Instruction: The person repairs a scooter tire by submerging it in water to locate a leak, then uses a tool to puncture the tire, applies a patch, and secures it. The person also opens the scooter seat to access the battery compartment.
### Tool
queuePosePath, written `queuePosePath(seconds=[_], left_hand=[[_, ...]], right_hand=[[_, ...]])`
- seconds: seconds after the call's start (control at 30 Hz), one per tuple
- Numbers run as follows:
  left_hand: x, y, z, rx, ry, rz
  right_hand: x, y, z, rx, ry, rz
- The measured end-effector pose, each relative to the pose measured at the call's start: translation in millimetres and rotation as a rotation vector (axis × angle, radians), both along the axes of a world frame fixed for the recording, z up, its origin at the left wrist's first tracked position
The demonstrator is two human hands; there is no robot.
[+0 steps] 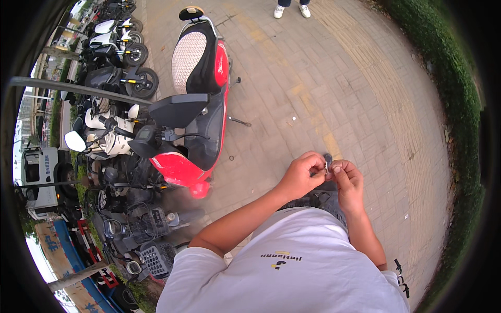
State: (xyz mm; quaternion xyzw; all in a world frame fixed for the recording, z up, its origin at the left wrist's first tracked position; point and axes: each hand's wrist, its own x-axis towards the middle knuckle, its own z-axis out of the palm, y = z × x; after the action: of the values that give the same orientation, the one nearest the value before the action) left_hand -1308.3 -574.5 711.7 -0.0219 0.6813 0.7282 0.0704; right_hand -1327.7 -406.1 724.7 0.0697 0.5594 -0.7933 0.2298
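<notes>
White short-sleeved T-shirt point(308, 250) nearest. Past it, 1 small, pale, slim object point(326, 166), material unclear, held in the air between the 2 hands, above the grey-brown brick pavement point(282, 151). Left hand point(303, 171) and right hand point(349, 182) both grasping it, thumb-and-finger pinch; fingers hide most of it. Probably very light, easy to drop; stiffness can't tell. Best hold: fingertips at its 2 ends, low force. Farther: red-and-black scooter point(222, 68) near pavement's left edge, green leafy hedge point(443, 68) along right edge; white shoes point(304, 11) at far edge.
</notes>
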Motion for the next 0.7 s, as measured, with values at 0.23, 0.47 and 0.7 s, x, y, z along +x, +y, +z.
queuePosePath(seconds=[0.23, 0.47, 0.7], left_hand=[[-106, -38, -5, -0.104, 0.051, 0.297], [-170, -48, 7, -0.213, -0.216, 0.674], [-207, -77, -3, -0.296, -0.298, 0.906]], right_hand=[[-166, -35, -16, -0.067, -0.143, 0.315], [-361, 29, -210, 0.741, -0.069, 0.347], [-396, 73, -270, 1.329, -0.368, 1.128]])
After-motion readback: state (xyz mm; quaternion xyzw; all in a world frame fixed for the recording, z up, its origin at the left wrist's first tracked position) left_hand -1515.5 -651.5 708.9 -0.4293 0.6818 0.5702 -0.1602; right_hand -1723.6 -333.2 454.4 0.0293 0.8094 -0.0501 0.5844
